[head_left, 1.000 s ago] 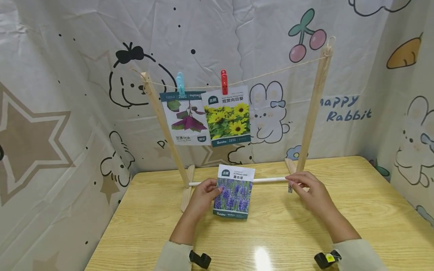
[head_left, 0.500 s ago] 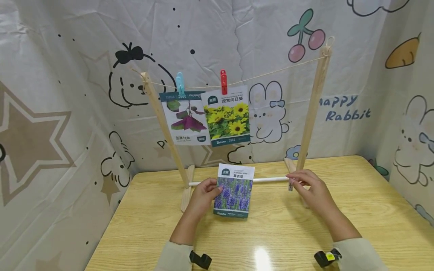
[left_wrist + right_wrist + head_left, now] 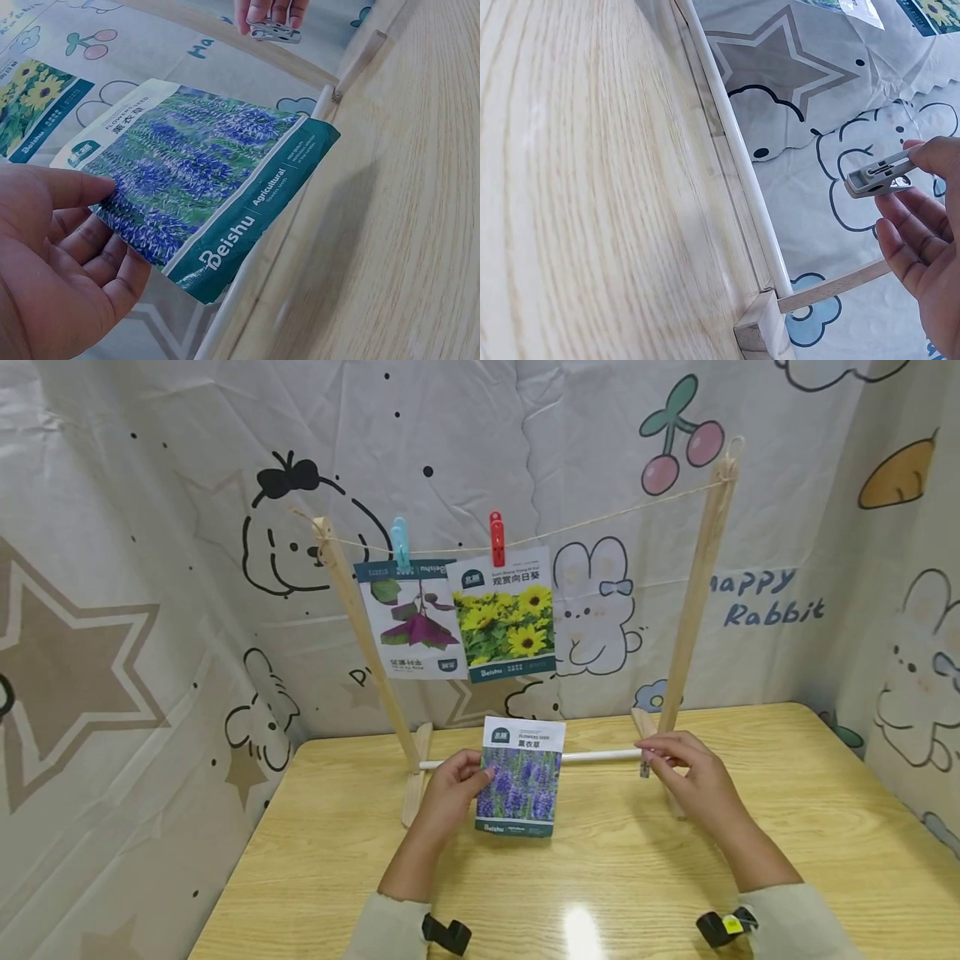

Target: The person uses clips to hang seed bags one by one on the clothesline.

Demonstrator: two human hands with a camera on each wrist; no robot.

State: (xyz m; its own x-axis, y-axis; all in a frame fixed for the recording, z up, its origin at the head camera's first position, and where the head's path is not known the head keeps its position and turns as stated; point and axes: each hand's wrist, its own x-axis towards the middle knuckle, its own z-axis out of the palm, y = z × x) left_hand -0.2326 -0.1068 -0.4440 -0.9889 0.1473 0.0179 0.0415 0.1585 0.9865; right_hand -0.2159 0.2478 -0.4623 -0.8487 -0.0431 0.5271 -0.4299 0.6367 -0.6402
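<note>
My left hand (image 3: 452, 787) pinches a lavender seed packet (image 3: 519, 781) by its left edge, thumb on the printed front. In the left wrist view the packet (image 3: 202, 172) is tilted above the table. A grey clothespin (image 3: 881, 174) is pinched between thumb and fingers of my right hand (image 3: 690, 772), near the right post. Behind, a sunflower packet (image 3: 510, 627) hangs from the string (image 3: 607, 517) by a red clothespin (image 3: 497, 539). Left of it, a purple-leaf packet (image 3: 414, 635), upside down, hangs by a blue clothespin (image 3: 401, 543).
Two wooden posts, left (image 3: 367, 643) and right (image 3: 693, 602), carry the sloping string. A white rod (image 3: 600, 757) joins them low down, partly behind the lavender packet. The frame stands on a wooden table (image 3: 315, 860) before a printed cloth (image 3: 465, 435).
The lavender packet has risen slightly in my left hand, and the clothespin in my right hand has risen a little too. The hanging packets stay in place.
</note>
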